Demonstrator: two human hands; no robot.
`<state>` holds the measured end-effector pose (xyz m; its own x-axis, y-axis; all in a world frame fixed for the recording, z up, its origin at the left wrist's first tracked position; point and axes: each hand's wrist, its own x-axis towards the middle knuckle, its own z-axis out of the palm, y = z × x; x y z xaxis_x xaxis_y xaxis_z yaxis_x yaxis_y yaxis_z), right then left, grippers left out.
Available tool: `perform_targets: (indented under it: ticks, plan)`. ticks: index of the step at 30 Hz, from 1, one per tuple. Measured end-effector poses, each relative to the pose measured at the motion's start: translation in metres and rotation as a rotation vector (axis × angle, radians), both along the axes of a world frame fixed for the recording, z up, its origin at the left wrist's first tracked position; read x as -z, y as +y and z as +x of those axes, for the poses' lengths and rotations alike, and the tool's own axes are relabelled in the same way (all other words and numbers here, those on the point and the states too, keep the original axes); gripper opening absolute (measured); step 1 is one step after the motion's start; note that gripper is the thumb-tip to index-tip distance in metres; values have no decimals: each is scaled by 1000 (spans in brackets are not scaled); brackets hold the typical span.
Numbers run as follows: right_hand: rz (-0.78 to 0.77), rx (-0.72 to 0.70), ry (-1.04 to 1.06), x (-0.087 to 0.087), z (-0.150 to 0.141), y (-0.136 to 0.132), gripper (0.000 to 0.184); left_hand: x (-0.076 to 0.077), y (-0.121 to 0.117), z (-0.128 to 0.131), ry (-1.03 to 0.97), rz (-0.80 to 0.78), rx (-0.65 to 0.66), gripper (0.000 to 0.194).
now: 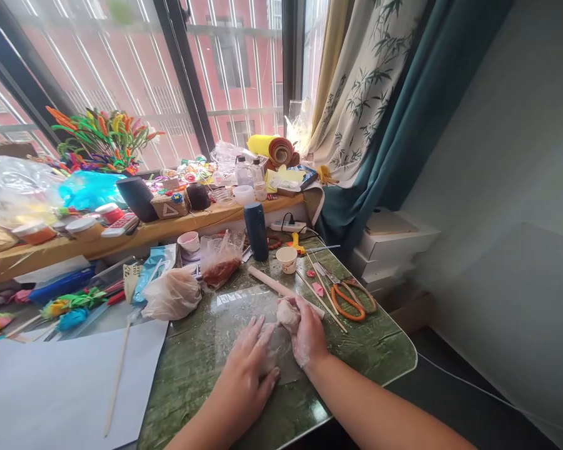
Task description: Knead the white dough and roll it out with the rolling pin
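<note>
A lump of pale dough (pixel 288 315) is gripped in my right hand (pixel 308 331), its fingers curled round the far side. White powder coats both hands. My left hand (pixel 250 359) lies on a clear plastic sheet (pixel 232 306), fingers stretched out and nothing held in them. Just beyond the dough, a wooden rolling pin (pixel 269 282) lies slantwise, its near end partly behind my right hand. Thin wooden sticks (pixel 330 294) and orange-handled scissors (pixel 349 304) rest to the right of it.
A paper cup (pixel 287 259), a dark cylindrical speaker (pixel 255 231) and a yellow glue gun (pixel 296 244) stand behind the rolling pin. Plastic bags (pixel 173 294) sit at the back left. White paper (pixel 75 381) covers the left side. The green table's rounded edge (pixel 410 356) is at right.
</note>
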<state>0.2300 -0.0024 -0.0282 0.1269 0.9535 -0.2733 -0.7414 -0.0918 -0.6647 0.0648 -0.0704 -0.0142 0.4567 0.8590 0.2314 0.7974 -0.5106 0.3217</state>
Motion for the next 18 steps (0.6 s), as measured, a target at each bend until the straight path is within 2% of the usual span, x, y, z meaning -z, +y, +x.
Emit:
perform_targets:
  ticks: [3, 7, 12, 16, 18]
  plan:
    - [-36, -24, 72, 0, 4, 4, 36, -1, 14, 32, -41, 13, 34, 91]
    - [-58, -27, 176, -1, 10, 8, 35, 4, 32, 49, -53, 38, 66, 94]
    - [-19, 12, 283, -2, 16, 10, 25, 10, 62, 38, -14, 41, 19, 87]
    - [-9, 16, 261, -3, 17, 10, 24, 6, 96, 19, -27, 55, -105, 80]
    - [-5, -4, 260, -4, 17, 10, 28, 5, 103, 5, -26, 44, -179, 76]
